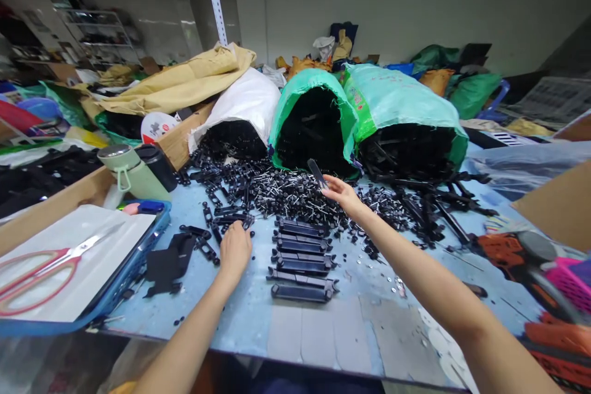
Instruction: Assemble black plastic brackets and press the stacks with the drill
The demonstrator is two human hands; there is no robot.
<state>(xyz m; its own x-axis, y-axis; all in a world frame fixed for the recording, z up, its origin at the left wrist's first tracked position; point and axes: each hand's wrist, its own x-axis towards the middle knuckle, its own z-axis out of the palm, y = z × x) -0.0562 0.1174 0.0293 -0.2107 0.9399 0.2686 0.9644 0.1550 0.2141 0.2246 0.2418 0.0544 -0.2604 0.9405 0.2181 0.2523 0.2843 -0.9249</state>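
Observation:
My right hand (342,194) pinches a flat, elongated black plastic piece (316,171) in front of the middle green sack's mouth. My left hand (236,246) has its fingers curled down on a small black plastic link piece (247,220), at the edge of a pile of similar links (215,197); its fingertips are partly hidden. Between the hands and closer to me, several long black bar-shaped parts (302,292) lie stacked in a neat column. Behind them spreads a heap of small black-headed screws with metal shanks (295,197).
A white sack (249,98) and two green sacks (305,89) (406,98) lie open with black parts inside. At left are a blue tray (152,240) with scissors (60,268) and a green flask (133,172). An orange-black power tool (508,252) lies at right.

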